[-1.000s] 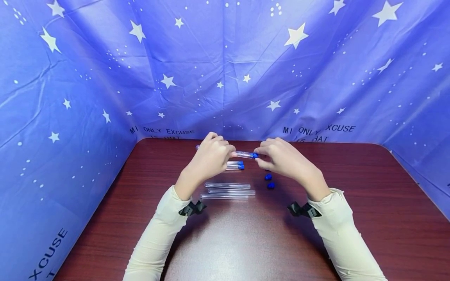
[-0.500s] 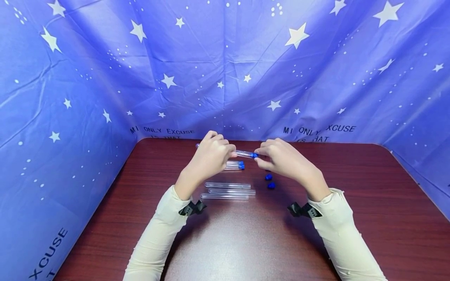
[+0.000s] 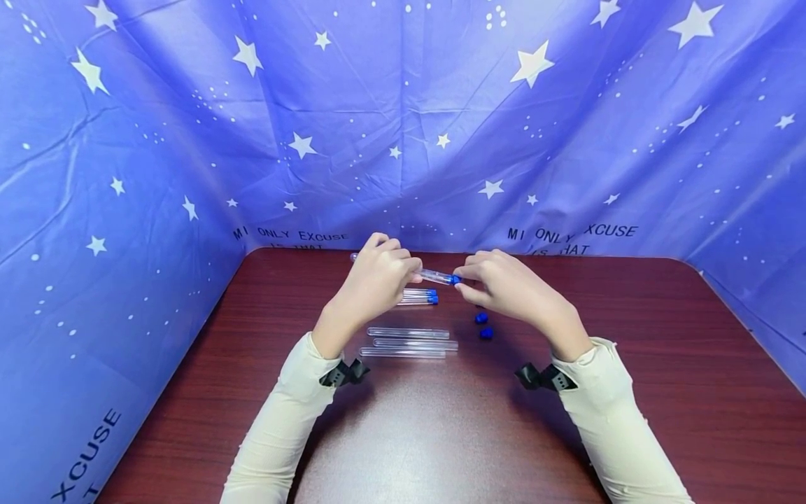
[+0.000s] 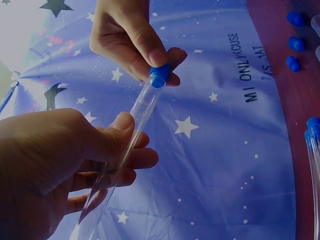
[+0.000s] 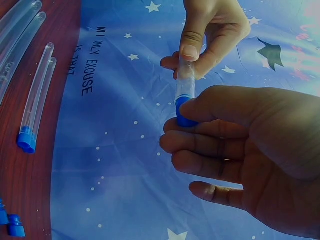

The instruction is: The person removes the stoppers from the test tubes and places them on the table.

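Above the far part of the table, my left hand point(image 3: 378, 276) grips a clear test tube point(image 4: 142, 107) between thumb and fingers. The tube slants, its rounded end pointing left. My right hand point(image 3: 510, 283) pinches a blue cap point(image 5: 184, 115) at the tube's mouth; the plug part appears to sit in the opening. Below the left hand lie two capped test tubes point(image 5: 35, 102), partly hidden by it in the head view. Nearer, three uncapped test tubes point(image 3: 409, 344) lie side by side on the table. Loose blue caps point(image 3: 485, 334) lie below the right hand.
The dark red wooden table point(image 3: 661, 392) ends just behind the hands. A blue star-patterned cloth point(image 3: 403, 126) hangs beyond its back edge and along both sides. Three loose caps point(image 4: 296, 44) show in the left wrist view.
The held tube tilts slightly more, its rounded end a little higher. Both hands stay almost in place, with the cap still at the mouth.
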A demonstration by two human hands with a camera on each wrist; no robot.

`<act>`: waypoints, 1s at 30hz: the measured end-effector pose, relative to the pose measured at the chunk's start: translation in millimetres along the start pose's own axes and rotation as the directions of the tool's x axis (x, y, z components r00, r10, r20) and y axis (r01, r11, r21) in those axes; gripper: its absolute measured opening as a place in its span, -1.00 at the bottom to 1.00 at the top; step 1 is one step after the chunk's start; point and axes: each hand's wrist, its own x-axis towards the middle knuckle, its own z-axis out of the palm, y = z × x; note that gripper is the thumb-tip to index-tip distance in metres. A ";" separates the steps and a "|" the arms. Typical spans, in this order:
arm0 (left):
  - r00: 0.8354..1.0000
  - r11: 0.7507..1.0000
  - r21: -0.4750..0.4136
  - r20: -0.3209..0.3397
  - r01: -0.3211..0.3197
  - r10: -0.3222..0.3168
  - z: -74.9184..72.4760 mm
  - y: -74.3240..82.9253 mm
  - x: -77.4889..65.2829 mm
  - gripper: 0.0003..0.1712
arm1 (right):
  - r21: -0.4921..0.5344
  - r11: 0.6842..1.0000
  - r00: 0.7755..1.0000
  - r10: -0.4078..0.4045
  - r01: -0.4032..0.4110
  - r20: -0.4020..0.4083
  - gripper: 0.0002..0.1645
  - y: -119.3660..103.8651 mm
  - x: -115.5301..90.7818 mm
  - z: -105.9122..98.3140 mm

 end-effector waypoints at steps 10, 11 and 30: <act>1.000 1.000 0.003 -0.019 -0.009 0.009 -0.4 -1.2 -0.1 -0.84 | 0.013 1.000 1.000 0.007 -0.007 0.002 -0.84 0.4 0.4 -0.1; 1.000 1.000 0.002 -0.020 -0.009 0.009 -0.3 -1.3 -0.1 -0.84 | 0.017 1.000 1.000 0.008 -0.008 0.002 -0.85 0.4 0.6 0.0; 1.000 1.000 -0.009 -0.020 0.009 -0.010 0.4 -1.9 0.5 -0.82 | 0.053 0.996 0.997 0.072 -0.073 0.022 -0.80 1.8 0.4 -0.7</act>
